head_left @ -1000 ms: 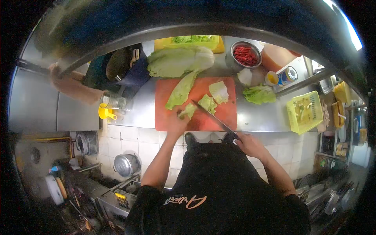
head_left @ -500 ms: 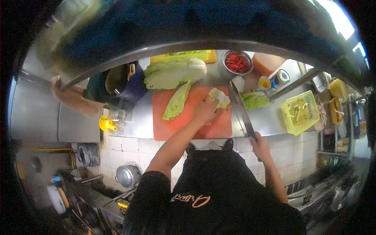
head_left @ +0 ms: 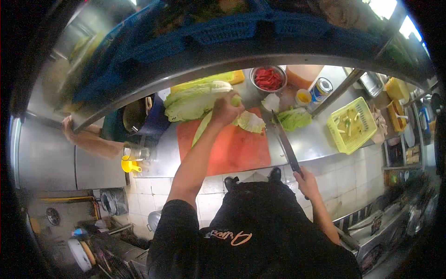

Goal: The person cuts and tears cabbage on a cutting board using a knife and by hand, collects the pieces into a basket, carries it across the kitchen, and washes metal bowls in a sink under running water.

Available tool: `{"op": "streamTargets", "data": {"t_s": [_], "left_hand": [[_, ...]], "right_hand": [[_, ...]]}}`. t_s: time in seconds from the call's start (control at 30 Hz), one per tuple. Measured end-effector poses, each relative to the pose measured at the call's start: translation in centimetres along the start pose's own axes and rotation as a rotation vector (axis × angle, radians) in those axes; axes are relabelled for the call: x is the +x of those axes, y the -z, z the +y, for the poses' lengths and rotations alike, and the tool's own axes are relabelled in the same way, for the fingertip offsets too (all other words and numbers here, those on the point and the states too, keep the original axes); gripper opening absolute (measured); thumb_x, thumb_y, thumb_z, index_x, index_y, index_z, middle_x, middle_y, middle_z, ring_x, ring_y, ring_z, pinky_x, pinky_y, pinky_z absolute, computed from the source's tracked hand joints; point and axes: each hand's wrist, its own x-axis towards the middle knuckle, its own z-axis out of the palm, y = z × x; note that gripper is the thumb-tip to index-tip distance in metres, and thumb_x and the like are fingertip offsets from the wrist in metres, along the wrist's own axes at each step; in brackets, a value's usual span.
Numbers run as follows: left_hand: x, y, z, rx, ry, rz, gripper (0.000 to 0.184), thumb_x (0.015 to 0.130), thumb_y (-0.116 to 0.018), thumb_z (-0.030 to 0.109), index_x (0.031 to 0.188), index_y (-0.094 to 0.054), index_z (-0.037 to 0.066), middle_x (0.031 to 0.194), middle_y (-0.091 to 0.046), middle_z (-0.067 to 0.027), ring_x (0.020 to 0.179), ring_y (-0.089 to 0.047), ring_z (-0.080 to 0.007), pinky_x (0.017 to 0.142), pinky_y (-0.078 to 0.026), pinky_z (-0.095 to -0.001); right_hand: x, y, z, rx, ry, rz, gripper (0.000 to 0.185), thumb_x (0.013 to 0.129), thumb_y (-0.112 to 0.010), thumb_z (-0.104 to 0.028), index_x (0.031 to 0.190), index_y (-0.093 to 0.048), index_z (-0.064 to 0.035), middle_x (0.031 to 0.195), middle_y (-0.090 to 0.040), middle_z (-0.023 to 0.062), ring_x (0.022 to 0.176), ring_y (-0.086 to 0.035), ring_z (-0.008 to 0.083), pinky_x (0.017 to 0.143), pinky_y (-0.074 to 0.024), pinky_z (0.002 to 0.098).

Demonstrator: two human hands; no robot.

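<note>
Clamped on the knife (head_left: 287,146), my right grip (head_left: 306,183) angles it beside the board (head_left: 232,153), over the right edge's outer side. My left grip (head_left: 226,110) is closed round a cabbage piece (head_left: 236,101) near the board's far edge. Swinging left hand rightward could meet steel; brushing the loose leaf (head_left: 251,122) could sweep it off.

The left hand (head_left: 226,109) clutches greens (head_left: 237,100), right hand (head_left: 306,182) a knife (head_left: 287,146).
</note>
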Motion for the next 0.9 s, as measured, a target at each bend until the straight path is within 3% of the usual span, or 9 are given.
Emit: {"op": "streamTargets", "data": {"t_s": [0.17,0.27,0.37,0.53,0.57,0.63,0.7,0.77,0.9], "left_hand": [[-3.5,-3.6,2.4,0.282,-0.048,-0.234,0.049,0.072,-0.062,0.02,0.118,-0.054,0.008,0.108,-0.061,-0.0224,0.099,-0.06,-0.038,0.086,-0.049,-0.0469],[-4.1,-3.7,1.9,0.246,-0.154,-0.194,0.053,0.074,-0.063,0.026,0.123,-0.056,0.009,0.11,-0.06,-0.0221,0.105,-0.059,-0.0344,0.092,-0.047,-0.0451],[-2.0,-2.7,1.6,0.227,-0.076,-0.091,0.047,0.074,-0.061,0.019,0.117,-0.054,0.003,0.109,-0.059,-0.0255,0.096,-0.06,-0.0414,0.086,-0.049,-0.0473],[8.2,4.9,-2.7,0.208,-0.352,0.595,0.043,0.077,-0.067,0.028,0.113,-0.06,0.006,0.11,-0.063,-0.02,0.097,-0.06,-0.0392,0.086,-0.047,-0.0479],[11.2,6.7,-5.6,0.375,-0.192,0.324,0.041,0.078,-0.067,0.036,0.109,-0.064,0.009,0.111,-0.063,-0.0181,0.1,-0.06,-0.0374,0.087,-0.047,-0.0484],[9.9,10.4,-5.0,0.286,-0.129,0.222,0.05,0.078,-0.066,0.04,0.116,-0.06,0.009,0.116,-0.061,-0.0183,0.108,-0.056,-0.0374,0.092,-0.043,-0.049],[8.2,11.1,-4.1,0.292,-0.14,0.28,0.058,0.078,-0.066,0.043,0.123,-0.054,0.009,0.124,-0.056,-0.019,0.115,-0.052,-0.0375,0.096,-0.039,-0.0495],[3.3,9.4,-3.8,0.39,-0.214,0.499,0.067,0.078,-0.067,0.044,0.132,-0.047,0.009,0.133,-0.049,-0.0201,0.122,-0.046,-0.0377,0.101,-0.035,-0.0499],[0.2,6.9,-8.1,0.706,0.028,0.135,0.071,0.073,-0.073,0.033,0.132,-0.043,0.009,0.132,-0.045,-0.0207,0.123,-0.043,-0.0377,0.104,-0.031,-0.0504]], "right_hand": [[0.2,-0.3,0.4,-0.002,0.118,0.05,0.024,0.09,-0.057,-0.023,0.096,-0.057,-0.0001,0.062,-0.052,0.0172,0.056,-0.048,0.027,0.056,-0.0405,0.0379],[0.0,-0.2,0.3,0.03,0.092,0.048,0.023,0.09,-0.057,-0.023,0.097,-0.057,-0.0003,0.062,-0.052,0.0167,0.056,-0.049,0.026,0.056,-0.0408,0.0375],[-0.3,-0.4,0.5,0.033,0.049,0.035,0.022,0.09,-0.057,-0.021,0.098,-0.058,-0.0006,0.062,-0.053,0.0164,0.055,-0.05,0.0251,0.056,-0.0408,0.0374],[-0.7,-1.4,2.1,0.017,0.122,0.026,0.018,0.09,-0.059,-0.02,0.092,-0.057,-0.0019,0.055,-0.048,0.0017,0.044,-0.047,0.0105,0.042,-0.0367,0.0288],[-0.8,-1.3,1.4,0.003,0.117,0.006,0.018,0.09,-0.059,-0.02,0.092,-0.057,-0.0018,0.056,-0.049,0.0019,0.045,-0.047,0.0106,0.042,-0.037,0.029],[-0.9,-1.2,0.3,-0.008,0.125,-0.021,0.019,0.09,-0.06,-0.021,0.091,-0.057,-0.0017,0.057,-0.049,0.0022,0.046,-0.048,0.011,0.043,-0.0377,0.0295],[-0.8,-1.4,-0.4,0.004,0.142,-0.031,0.02,0.089,-0.06,-0.022,0.091,-0.057,-0.002,0.057,-0.05,0.0025,0.047,-0.049,0.0116,0.044,-0.0383,0.0302],[-0.5,-1.7,-0.2,-0.009,0.145,-0.061,0.022,0.09,-0.059,-0.023,0.094,-0.058,-0.0021,0.061,-0.053,0.0118,0.054,-0.052,0.024,0.052,-0.04,0.0364],[-0.2,-1.9,-0.5,-0.098,0.054,-0.12,0.024,0.09,-0.058,-0.025,0.096,-0.058,-0.0025,0.064,-0.056,0.0175,0.059,-0.055,0.0328,0.056,-0.0415,0.0405]]}}
